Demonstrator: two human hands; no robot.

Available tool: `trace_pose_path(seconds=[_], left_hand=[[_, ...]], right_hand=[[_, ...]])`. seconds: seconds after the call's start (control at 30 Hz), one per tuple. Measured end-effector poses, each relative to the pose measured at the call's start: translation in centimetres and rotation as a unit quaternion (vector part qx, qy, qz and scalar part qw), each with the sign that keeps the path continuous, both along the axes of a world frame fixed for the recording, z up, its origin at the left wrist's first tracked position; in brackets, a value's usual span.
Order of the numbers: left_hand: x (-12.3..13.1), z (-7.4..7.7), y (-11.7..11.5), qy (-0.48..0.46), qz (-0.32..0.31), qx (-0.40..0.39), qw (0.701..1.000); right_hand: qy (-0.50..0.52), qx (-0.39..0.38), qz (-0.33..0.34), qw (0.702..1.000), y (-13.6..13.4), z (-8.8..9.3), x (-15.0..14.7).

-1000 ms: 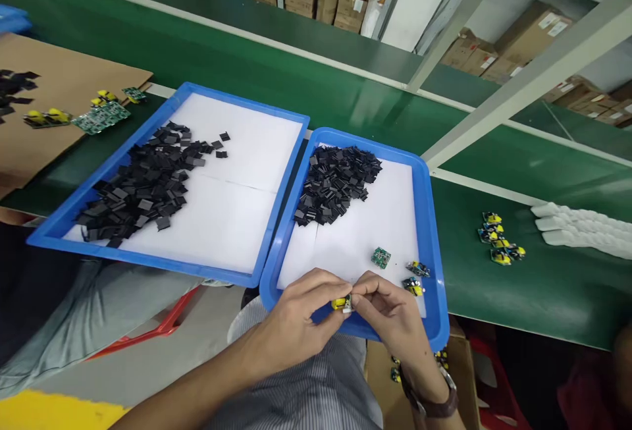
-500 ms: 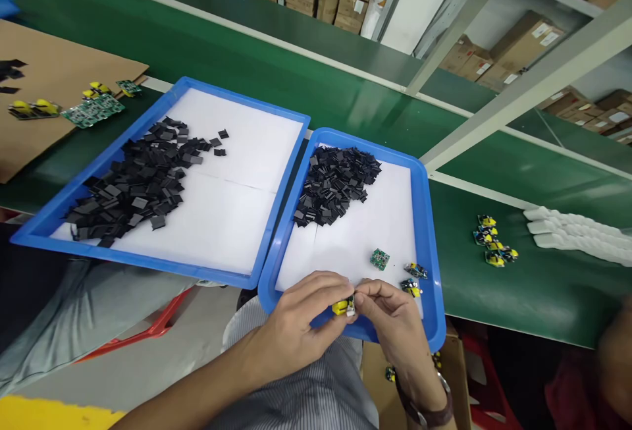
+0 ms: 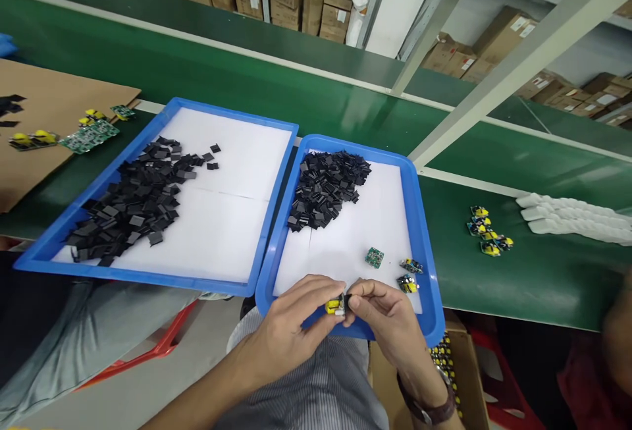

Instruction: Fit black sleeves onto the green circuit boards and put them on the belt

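Note:
Over the near edge of the right blue tray (image 3: pixel 428 245), my left hand (image 3: pixel 296 318) is closed around a small circuit board with a yellow component (image 3: pixel 334 306). My right hand (image 3: pixel 388 315) pinches a small flat black piece (image 3: pixel 347 302) against the board's right side; whether it is fixed there I cannot tell. Ahead in that tray lie a green circuit board (image 3: pixel 374 257), two boards with yellow parts (image 3: pixel 408 284) along the right wall, and a heap of black pieces (image 3: pixel 326 186).
Left, a larger blue tray (image 3: pixel 217 283) holds loose black pieces (image 3: pixel 138 206). Boards lie on cardboard (image 3: pixel 44 94) farther left. On the green bench (image 3: pixel 474 285) are several boards (image 3: pixel 488 232) and white foam strips (image 3: pixel 573 219). Below right, a carton (image 3: pixel 469 364) contains boards. People sit on both sides.
The view has shifted slightly. My hands stay together at the board, and the black piece now shows between my right fingertips and the board. More boards show in the carton below.

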State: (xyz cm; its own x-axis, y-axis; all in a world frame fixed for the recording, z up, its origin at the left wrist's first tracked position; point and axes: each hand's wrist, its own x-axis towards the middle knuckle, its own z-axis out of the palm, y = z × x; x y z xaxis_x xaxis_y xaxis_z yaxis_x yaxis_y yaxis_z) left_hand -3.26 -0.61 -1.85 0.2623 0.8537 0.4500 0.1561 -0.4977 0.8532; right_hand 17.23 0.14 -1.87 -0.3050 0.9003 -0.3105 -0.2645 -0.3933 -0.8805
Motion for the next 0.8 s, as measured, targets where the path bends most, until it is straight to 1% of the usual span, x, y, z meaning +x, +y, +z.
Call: trace_pose_path(seconds=[0.17,0.3,0.4,0.5,0.53,0.6,0.7,0.73,0.8], left_hand=[[0.0,0.4,-0.1,0.023,-0.008,-0.02,0.999],[0.0,-0.1,-0.2,0.009,-0.028,-0.008,1.0],[-0.1,-0.6,-0.3,0.01,-0.015,-0.001,1.0],[0.1,-0.5,-0.4,0.016,0.014,-0.017,1.0],[0.1,-0.3,-0.5,0.019,0.029,-0.025,0.999],[0.3,-0.1,-0.5,0.027,0.063,-0.029,0.997],[0.4,-0.1,-0.5,0.039,0.1,-0.016,0.994],[0.4,-0.2,-0.5,0.041,0.105,-0.011,0.994],[0.4,-0.5,-0.6,0.045,0.11,-0.007,0.993]], right_hand=[[0.005,0.023,0.001,1.0,0.1,0.3,0.1],[-0.003,0.021,0.005,1.0,0.1,0.3,-0.1],[0.0,0.021,-0.01,1.0,0.3,0.1,-0.6],[0.002,0.026,-0.018,0.999,0.3,0.1,-1.2],[-0.008,0.039,-0.028,0.999,0.2,0.1,-1.4],[-0.053,0.096,-0.062,0.992,-0.2,0.1,-1.8],[-0.149,0.214,-0.092,0.961,-1.3,0.2,-2.3],[-0.173,0.243,-0.092,0.95,-1.7,0.1,-2.4],[-0.199,0.276,-0.088,0.936,-2.3,0.0,-2.6]])
